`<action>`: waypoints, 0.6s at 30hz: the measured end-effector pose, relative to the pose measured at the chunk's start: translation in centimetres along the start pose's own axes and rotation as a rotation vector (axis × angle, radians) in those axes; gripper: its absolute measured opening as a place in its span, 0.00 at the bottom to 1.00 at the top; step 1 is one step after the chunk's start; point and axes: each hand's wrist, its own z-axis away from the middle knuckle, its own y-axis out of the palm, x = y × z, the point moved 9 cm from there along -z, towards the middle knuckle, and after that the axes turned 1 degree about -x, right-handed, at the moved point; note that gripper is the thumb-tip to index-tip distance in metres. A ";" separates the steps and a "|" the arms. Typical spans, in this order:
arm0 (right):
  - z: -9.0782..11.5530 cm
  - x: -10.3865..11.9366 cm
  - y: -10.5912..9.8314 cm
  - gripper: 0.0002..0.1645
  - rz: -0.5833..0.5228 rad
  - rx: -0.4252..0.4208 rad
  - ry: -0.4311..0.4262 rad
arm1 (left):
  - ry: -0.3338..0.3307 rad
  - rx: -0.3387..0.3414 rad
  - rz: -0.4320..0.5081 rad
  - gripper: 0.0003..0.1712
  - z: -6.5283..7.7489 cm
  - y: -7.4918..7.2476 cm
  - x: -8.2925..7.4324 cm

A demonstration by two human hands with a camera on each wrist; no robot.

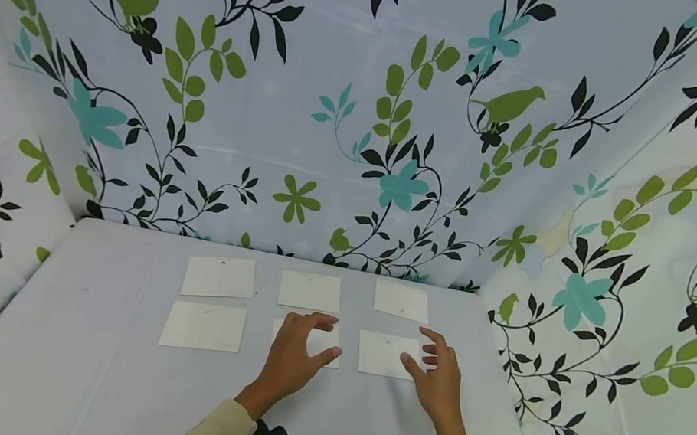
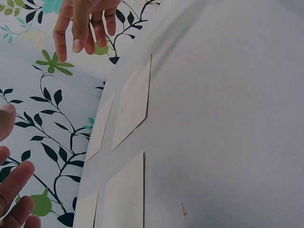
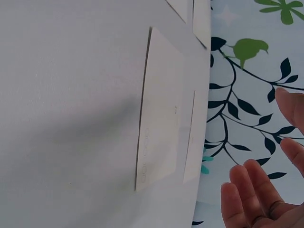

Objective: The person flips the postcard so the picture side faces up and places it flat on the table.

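Observation:
My left hand [image 1: 291,355] hovers over the front middle card [image 1: 327,340], partly covering it, its thumb and fingers apart and loosely bent. My right hand [image 1: 438,381] is above the right edge of the front right card [image 1: 376,355], fingers spread in a loose curve. Neither hand holds anything. The cards are pale, thin rectangles lying flat in two rows of three. In the right wrist view, one card [image 3: 161,109] carries faint marks along an edge, and the right hand's fingers [image 3: 247,190] are raised off the table.
A front left card [image 1: 203,328] and the back row, with a left card [image 1: 220,277], a middle card [image 1: 310,292] and a right card [image 1: 402,301], lie on the white table [image 1: 86,358]. Patterned cloth [image 1: 311,110] hangs behind and at the sides.

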 end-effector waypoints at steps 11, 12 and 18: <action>-0.3 -2.4 0.5 0.40 -0.020 0.031 0.024 | -0.029 0.017 0.017 0.28 -0.1 2.7 1.2; -0.4 -2.6 0.6 0.40 -0.024 0.032 0.026 | -0.030 0.017 0.015 0.28 -0.1 2.9 1.3; -1.0 -3.2 1.3 0.39 -0.018 0.059 0.027 | -0.021 0.008 0.007 0.28 -0.5 3.9 2.0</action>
